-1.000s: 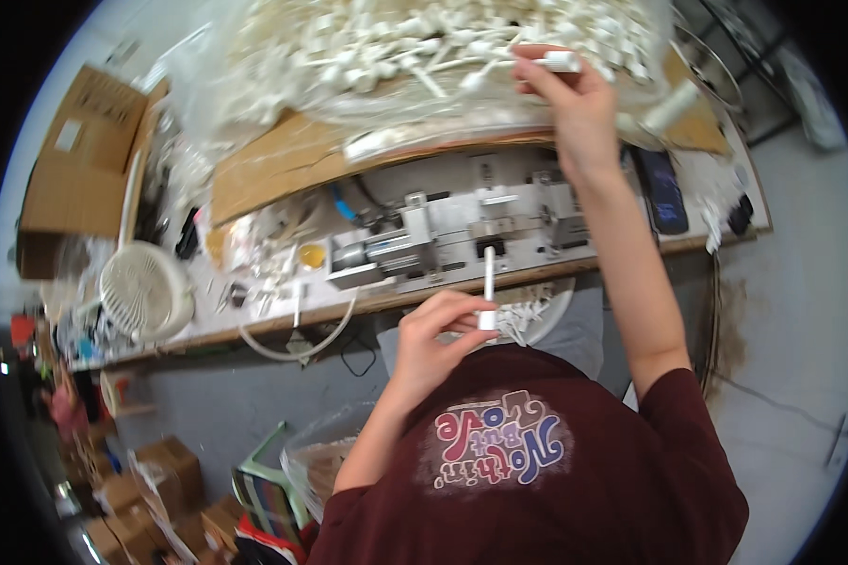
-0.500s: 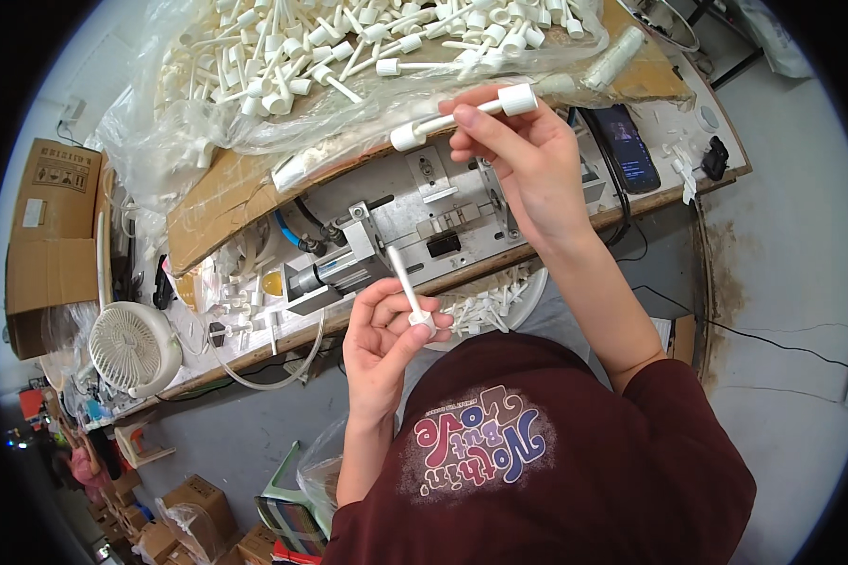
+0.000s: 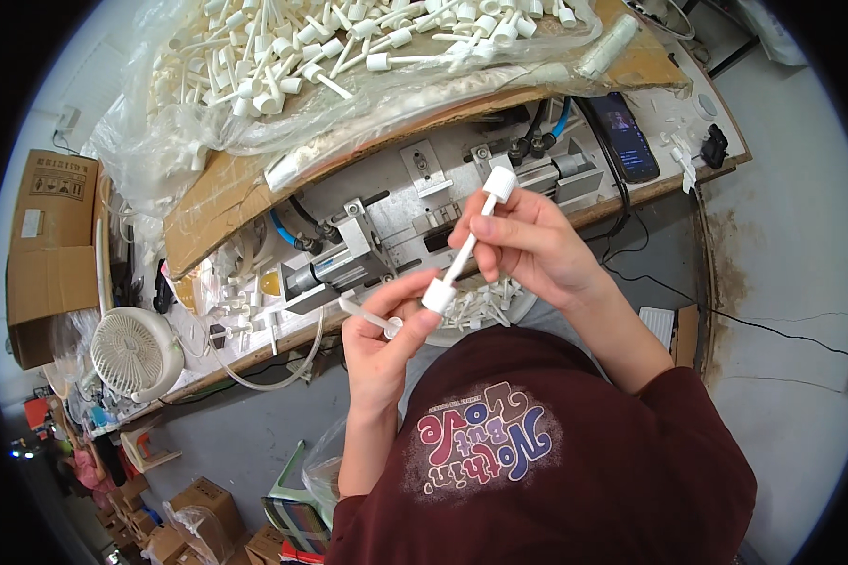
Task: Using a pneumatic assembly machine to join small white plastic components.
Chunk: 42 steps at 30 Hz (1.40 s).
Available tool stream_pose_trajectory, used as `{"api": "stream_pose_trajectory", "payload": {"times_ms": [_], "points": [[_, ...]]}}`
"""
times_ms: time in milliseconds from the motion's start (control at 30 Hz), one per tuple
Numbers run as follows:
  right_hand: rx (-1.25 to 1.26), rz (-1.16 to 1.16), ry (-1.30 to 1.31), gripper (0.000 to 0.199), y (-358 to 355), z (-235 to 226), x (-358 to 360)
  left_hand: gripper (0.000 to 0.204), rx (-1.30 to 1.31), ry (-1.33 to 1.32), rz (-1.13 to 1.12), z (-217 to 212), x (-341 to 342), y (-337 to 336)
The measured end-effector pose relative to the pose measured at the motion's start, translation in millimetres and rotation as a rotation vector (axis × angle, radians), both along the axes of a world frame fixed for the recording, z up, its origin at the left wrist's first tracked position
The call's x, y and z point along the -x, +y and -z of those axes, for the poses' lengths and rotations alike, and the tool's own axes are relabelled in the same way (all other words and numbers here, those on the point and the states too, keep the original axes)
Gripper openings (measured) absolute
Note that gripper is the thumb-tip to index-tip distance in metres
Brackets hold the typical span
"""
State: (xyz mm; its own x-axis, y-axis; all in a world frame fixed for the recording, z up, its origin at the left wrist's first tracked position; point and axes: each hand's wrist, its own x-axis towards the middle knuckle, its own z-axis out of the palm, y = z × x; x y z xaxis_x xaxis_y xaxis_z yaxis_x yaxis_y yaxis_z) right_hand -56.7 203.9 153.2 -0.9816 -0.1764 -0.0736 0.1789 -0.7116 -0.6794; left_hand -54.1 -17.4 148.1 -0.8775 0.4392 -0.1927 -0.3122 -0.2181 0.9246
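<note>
Above the grey bench machine [image 3: 349, 268] | I noted right hand [image 3: 537, 247] pinching a white capped tube [image 3: 469, 243], held slanted | left hand [image 3: 382, 344] pinched a thinner white tube [image 3: 367, 317], thumb touching the first tube's lower cap | heap of like parts [image 3: 349, 47] (bagged) lay beyond.

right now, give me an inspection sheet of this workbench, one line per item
surface: wooden workbench, crowded, with cardboard sheets under the parts.
job's things: white capped stem held in the right hand; thin clear tube in the left hand.
clutter: clear bag of white stems, loose white parts, a metal fixture, a phone, a small white fan.
grippers: both hands' fingers closed on their parts.
cables: blue hoses at the fixture, a black cable across the floor.
surroundings: cardboard boxes at left, grey floor.
</note>
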Motion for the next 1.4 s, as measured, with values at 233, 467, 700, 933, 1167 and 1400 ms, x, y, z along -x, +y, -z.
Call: {"api": "stream_pose_trajectory", "payload": {"times_ms": [233, 467, 700, 933, 1167, 1400], "points": [[-0.108, 0.109, -0.033, 0.028, 6.2, -0.5, -8.9, 0.038, 0.088, 0.449, 0.059, -3.5, 0.8, 2.1], [-0.649, 1.005, 0.066, 0.037, 104.7, 47.1, -12.5, 0.040, 0.462, 0.744, -0.070, 2.2, -2.0, 7.8], [-1.378, 0.953, -0.179, 0.040, 217.0, 96.9, -20.3, 0.033, 0.708, 0.995, -0.056, 22.9, 0.6, 21.9], [-1.527, 1.101, -0.039, 0.040, 228.6, 114.6, 1.1, 0.031, 0.877, 1.107, -0.084, 36.3, 4.2, 28.6], [-1.505, 1.368, 0.126, 0.018, 163.6, 71.5, -22.2, 0.029, 0.978, 1.201, -0.101, 50.4, 8.7, 30.8], [-1.339, 1.045, 0.283, 0.021, 110.6, 31.3, -32.9, 0.026, 1.060, 1.282, -0.054, 47.2, 11.7, 34.3]]}}
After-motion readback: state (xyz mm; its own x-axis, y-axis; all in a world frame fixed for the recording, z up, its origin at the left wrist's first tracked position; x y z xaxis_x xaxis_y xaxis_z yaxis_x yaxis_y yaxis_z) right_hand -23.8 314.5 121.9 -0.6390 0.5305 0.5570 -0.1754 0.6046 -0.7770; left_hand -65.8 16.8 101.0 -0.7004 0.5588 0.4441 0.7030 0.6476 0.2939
